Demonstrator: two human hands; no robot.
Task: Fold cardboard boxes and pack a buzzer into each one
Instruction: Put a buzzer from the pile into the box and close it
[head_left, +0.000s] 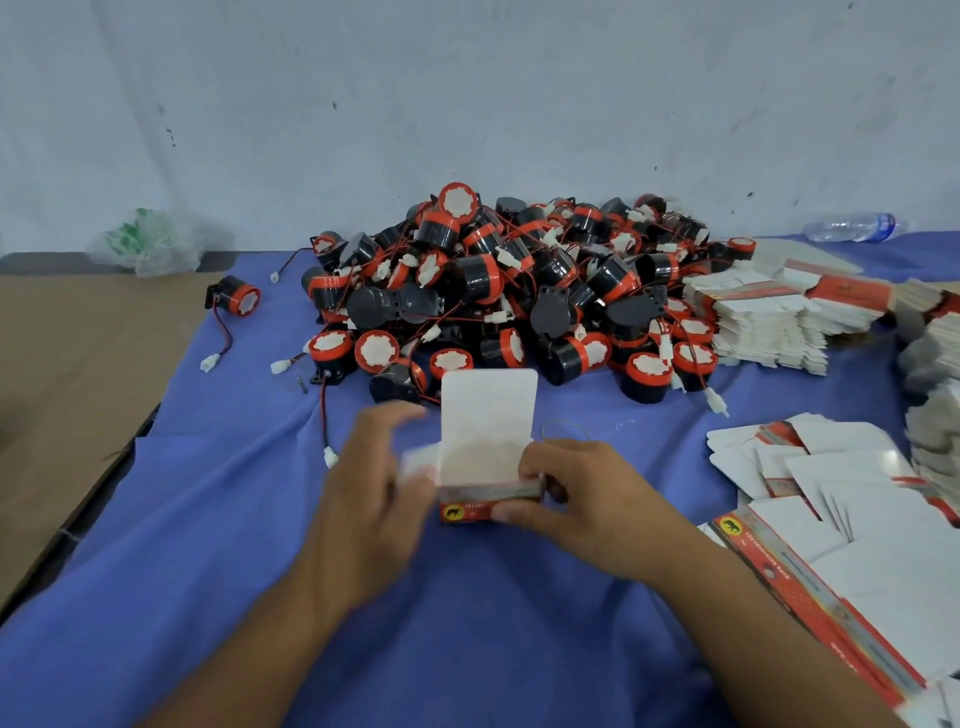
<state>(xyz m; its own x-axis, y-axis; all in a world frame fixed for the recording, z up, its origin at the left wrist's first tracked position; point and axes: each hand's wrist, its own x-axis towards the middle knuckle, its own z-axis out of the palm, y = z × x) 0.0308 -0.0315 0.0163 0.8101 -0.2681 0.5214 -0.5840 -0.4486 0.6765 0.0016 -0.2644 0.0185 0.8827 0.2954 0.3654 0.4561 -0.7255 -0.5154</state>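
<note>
You're mid-fold: your right hand (582, 499) pinches the right end of the small red-and-white cardboard box (485, 506) over the blue cloth (467, 623), its white lid flap (488, 415) upright. Your left hand (374, 488) blurs at the left side; I can't tell its grip. Next, likely tuck the side flaps, then fetch one from the heap of black-and-orange round buzzers (519, 280) behind

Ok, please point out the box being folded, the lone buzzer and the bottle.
box (488, 410): head view, raised white flap.
lone buzzer (227, 292): head view, black body.
bottle (847, 228): head view, clear middle.
</note>
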